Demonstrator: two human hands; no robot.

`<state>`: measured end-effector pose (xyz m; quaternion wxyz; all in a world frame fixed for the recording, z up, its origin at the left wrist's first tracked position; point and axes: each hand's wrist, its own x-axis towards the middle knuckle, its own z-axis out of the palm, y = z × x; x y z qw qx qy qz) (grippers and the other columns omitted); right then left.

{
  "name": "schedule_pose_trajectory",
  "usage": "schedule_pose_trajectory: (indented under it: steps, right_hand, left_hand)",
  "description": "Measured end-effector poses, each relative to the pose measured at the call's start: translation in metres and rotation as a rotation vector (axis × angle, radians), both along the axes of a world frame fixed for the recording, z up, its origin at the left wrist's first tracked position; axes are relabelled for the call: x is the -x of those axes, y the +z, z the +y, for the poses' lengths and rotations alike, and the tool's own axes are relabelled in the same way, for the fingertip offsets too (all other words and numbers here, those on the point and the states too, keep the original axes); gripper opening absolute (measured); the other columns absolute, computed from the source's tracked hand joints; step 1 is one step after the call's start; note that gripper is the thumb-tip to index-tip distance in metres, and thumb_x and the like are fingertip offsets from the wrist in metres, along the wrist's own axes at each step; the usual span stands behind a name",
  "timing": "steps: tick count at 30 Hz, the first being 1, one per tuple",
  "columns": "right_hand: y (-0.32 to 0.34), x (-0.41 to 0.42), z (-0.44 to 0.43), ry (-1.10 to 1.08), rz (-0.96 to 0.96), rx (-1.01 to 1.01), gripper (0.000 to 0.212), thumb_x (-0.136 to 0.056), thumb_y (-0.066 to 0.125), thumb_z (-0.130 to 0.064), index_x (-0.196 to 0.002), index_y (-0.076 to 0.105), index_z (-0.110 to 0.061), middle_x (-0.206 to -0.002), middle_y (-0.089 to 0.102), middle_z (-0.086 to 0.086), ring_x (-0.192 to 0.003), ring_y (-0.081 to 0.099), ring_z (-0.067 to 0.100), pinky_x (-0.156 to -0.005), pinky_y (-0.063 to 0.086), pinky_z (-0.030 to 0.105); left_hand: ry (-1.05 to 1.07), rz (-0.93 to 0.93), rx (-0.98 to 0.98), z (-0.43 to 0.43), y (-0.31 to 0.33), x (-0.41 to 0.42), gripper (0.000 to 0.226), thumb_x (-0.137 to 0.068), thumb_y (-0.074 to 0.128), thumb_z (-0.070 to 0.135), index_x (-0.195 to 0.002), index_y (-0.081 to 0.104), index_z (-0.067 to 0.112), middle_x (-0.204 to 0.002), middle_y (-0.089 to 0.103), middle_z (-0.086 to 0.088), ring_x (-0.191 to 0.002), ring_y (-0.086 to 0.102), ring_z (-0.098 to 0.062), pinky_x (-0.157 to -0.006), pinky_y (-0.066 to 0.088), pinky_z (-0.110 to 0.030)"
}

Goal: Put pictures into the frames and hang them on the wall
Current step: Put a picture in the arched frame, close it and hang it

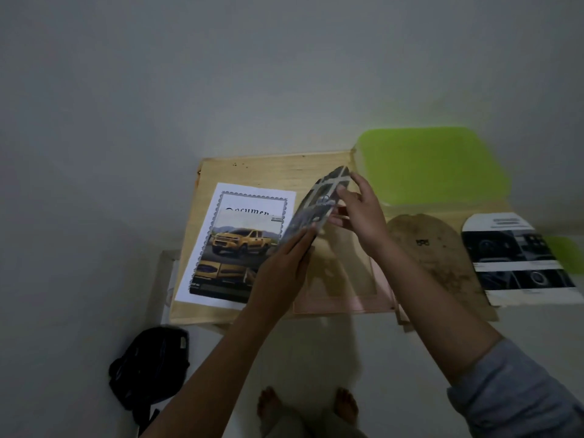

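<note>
Over the middle of the wooden table (268, 167) a printed picture (317, 205) with dark photo panels is held clear of the surface, tilted steeply, its long edge running from 7 o'clock up to 1 o'clock. The left hand (281, 263) grips the sheet's lower end at 7 o'clock, fingers stretched along it; the thumb is hidden behind the paper. The right hand (363, 216) pinches the upper end at 1 o'clock, thumb on the printed face and fingers curled behind. Directly under the sheet and between the two forearms lies a pink frame (343, 306), flat on the table near its front edge. At 9 o'clock from the held sheet a white document page (252, 196) lies flat, with a picture of a yellow pickup (240, 245) on top of it. At 3 o'clock rests a brown arch-topped backing board (426, 260), and beyond it another print of car interiors (518, 257). A green plastic lid (433, 165) sits at 2 o'clock against the wall. On the floor at 7 o'clock is a black bag (151, 365).
</note>
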<state>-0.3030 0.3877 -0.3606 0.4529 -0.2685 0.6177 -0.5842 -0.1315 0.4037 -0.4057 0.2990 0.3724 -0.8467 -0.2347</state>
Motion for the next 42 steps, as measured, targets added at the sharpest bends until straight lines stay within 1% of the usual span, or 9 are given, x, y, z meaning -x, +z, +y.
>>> schedule_pose_trajectory:
  steps: [5,8,12,18,20,26,31,36,42]
  right_hand:
    - [-0.001,0.011,0.006,0.010,0.020,0.012,0.045,-0.098,0.042,-0.026,-0.141,0.033,-0.017,-0.113,0.052,0.003,-0.086,0.060,0.016,-0.070,0.055,0.029]
    - [-0.022,0.016,0.019,0.052,0.254,-0.066,0.044,-0.095,0.049,-0.025,-0.135,0.042,-0.007,-0.118,0.056,0.009,-0.107,0.057,0.027,-0.087,0.052,0.044]
    - [-0.043,0.018,0.036,0.070,0.341,-0.174,0.047,-0.091,0.054,-0.024,-0.136,0.044,-0.010,-0.138,0.047,0.008,-0.124,0.048,0.021,-0.104,0.041,0.041]
    - [-0.056,0.021,0.049,0.064,0.037,-0.191,0.027,-0.087,0.055,-0.003,-0.106,0.059,-0.021,-0.093,0.064,-0.004,-0.082,0.061,0.011,-0.077,0.052,0.034]
    - [-0.063,0.027,0.053,0.025,0.114,-0.202,0.029,-0.084,0.056,0.001,-0.098,0.059,-0.024,-0.094,0.063,-0.002,-0.081,0.059,0.010,-0.073,0.050,0.031]
    - [-0.086,0.048,0.076,0.066,0.420,-0.356,0.055,-0.080,0.065,-0.002,-0.132,0.048,-0.012,-0.126,0.057,0.012,-0.115,0.054,0.028,-0.096,0.047,0.039]
    - [-0.098,0.055,0.089,0.189,0.649,-0.400,0.060,-0.084,0.061,-0.003,-0.139,0.038,-0.009,-0.145,0.040,0.009,-0.133,0.037,0.022,-0.103,0.029,0.025]
    - [-0.096,0.056,0.093,0.305,0.960,-0.419,0.057,-0.082,0.059,-0.010,-0.135,0.042,-0.013,-0.134,0.039,0.015,-0.124,0.031,0.030,-0.099,0.032,0.036]
    - [-0.108,0.049,0.092,0.385,1.148,-0.378,0.047,-0.080,0.059,-0.025,-0.124,0.050,-0.011,-0.132,0.039,0.012,-0.121,0.035,0.028,-0.099,0.038,0.041]
  left_hand:
    - [0.138,0.306,-0.230,0.004,0.017,0.019,0.039,-0.098,0.041,0.016,-0.136,0.042,0.017,-0.074,0.059,0.012,-0.060,0.056,0.002,-0.055,0.047,-0.012]
    - [0.174,0.539,-0.385,0.003,0.023,0.023,0.038,-0.100,0.039,0.017,-0.136,0.045,0.009,-0.110,0.064,-0.007,-0.091,0.066,-0.014,-0.070,0.059,-0.037]
    - [0.219,0.771,-0.552,0.003,0.038,0.025,0.032,-0.100,0.035,0.014,-0.130,0.046,0.016,-0.117,0.060,-0.001,-0.108,0.061,-0.021,-0.073,0.059,-0.040]
    - [0.367,0.810,-0.682,0.001,0.010,0.017,0.035,-0.099,0.038,0.019,-0.133,0.044,0.014,-0.124,0.054,-0.011,-0.112,0.058,-0.024,-0.075,0.058,-0.043]
    - [0.394,0.778,-0.699,0.004,-0.005,0.013,0.032,-0.098,0.043,0.015,-0.130,0.047,0.013,-0.114,0.059,0.000,-0.106,0.061,-0.015,-0.075,0.059,-0.038]
    - [0.463,0.350,-0.651,0.022,-0.050,0.010,0.033,-0.088,0.060,0.009,-0.121,0.056,0.007,-0.107,0.059,-0.003,-0.099,0.059,-0.019,-0.069,0.049,-0.011]
    - [0.440,0.084,-0.609,0.033,-0.067,0.008,0.036,-0.083,0.065,0.007,-0.118,0.056,0.005,-0.112,0.044,-0.008,-0.094,0.051,-0.016,-0.078,0.042,-0.023]
    - [0.340,-0.075,-0.508,0.035,-0.073,0.006,0.045,-0.080,0.067,0.010,-0.122,0.051,0.004,-0.112,0.036,-0.004,-0.104,0.042,-0.017,-0.092,0.042,-0.030]
    - [0.183,-0.349,-0.372,0.024,-0.077,0.022,0.071,-0.092,0.050,0.042,-0.147,0.017,0.012,-0.156,0.008,-0.010,-0.143,0.006,-0.024,-0.116,0.015,-0.035]
